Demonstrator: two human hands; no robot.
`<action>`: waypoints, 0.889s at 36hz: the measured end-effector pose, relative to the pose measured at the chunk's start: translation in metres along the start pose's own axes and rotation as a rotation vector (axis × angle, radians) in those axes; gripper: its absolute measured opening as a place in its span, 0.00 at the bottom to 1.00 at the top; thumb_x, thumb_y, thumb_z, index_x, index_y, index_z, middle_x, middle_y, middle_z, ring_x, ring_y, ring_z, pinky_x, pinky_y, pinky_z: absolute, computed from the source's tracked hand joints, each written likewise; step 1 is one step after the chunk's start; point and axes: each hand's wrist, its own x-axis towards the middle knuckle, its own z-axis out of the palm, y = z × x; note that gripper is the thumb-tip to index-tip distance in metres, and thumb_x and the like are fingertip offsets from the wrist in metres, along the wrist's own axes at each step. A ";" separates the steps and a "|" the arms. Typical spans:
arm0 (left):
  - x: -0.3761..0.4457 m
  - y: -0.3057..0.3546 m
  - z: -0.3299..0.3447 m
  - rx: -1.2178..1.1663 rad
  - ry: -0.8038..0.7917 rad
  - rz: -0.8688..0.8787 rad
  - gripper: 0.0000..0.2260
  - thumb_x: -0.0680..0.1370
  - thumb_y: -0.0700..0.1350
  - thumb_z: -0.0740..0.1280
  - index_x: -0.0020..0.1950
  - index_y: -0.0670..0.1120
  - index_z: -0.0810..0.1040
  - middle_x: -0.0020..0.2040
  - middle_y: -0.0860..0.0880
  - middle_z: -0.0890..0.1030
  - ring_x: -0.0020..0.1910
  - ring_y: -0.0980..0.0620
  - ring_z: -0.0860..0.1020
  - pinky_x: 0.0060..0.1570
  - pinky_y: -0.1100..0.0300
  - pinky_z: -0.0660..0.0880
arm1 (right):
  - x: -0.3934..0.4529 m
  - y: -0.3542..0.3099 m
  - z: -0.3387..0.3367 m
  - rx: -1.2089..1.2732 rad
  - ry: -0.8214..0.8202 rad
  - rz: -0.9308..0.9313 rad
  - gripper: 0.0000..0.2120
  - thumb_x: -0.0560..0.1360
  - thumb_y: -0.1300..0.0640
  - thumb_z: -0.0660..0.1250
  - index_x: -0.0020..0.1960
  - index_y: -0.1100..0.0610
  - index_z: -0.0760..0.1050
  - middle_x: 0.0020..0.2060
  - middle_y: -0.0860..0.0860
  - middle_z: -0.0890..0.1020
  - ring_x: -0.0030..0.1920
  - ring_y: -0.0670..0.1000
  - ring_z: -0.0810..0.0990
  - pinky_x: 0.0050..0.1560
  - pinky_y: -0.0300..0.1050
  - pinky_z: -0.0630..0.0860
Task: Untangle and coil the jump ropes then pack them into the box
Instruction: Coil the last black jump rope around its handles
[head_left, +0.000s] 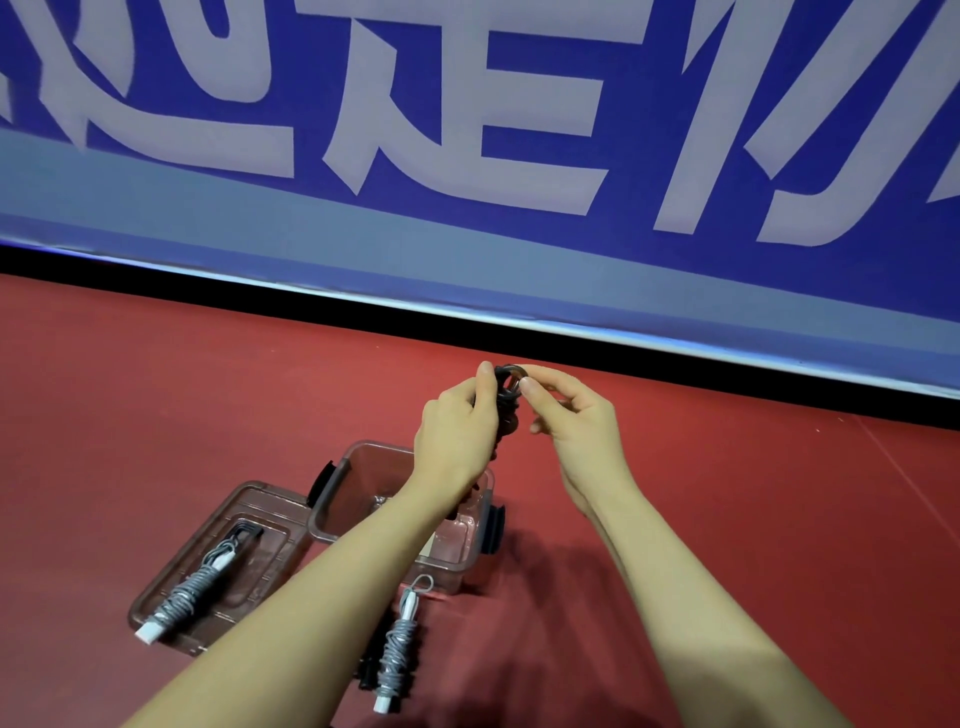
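Head view: above the clear plastic box (470, 564) on the red floor (208, 405), the left hand (460, 423) and right hand (569, 415) together pinch a coiled black jump rope (506, 387); two grey coiled ropes (397, 644) lie nearby.

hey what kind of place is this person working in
Probably an indoor sports hall. The red floor looks like court matting, a blue banner with large white characters runs along its edge like a court barrier, and a coiled jump rope lies on it.
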 end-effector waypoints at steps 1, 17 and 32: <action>0.000 0.000 0.000 -0.003 -0.003 0.000 0.27 0.77 0.62 0.46 0.41 0.49 0.80 0.31 0.50 0.82 0.31 0.46 0.80 0.42 0.46 0.78 | 0.000 0.000 0.000 0.023 -0.010 0.008 0.11 0.74 0.64 0.68 0.49 0.49 0.82 0.49 0.53 0.82 0.38 0.42 0.76 0.37 0.38 0.73; -0.006 0.005 -0.003 0.232 0.029 0.054 0.20 0.82 0.55 0.47 0.39 0.49 0.72 0.37 0.49 0.81 0.41 0.45 0.77 0.42 0.53 0.71 | 0.002 0.001 0.000 0.061 -0.024 0.128 0.06 0.74 0.62 0.68 0.41 0.54 0.81 0.35 0.44 0.83 0.33 0.38 0.74 0.38 0.36 0.67; -0.003 0.007 -0.005 -0.291 -0.206 -0.093 0.28 0.75 0.69 0.55 0.39 0.47 0.80 0.28 0.48 0.76 0.27 0.49 0.72 0.32 0.53 0.73 | 0.006 -0.005 -0.003 0.009 -0.058 0.092 0.08 0.71 0.69 0.68 0.38 0.58 0.78 0.35 0.51 0.80 0.40 0.49 0.77 0.47 0.43 0.75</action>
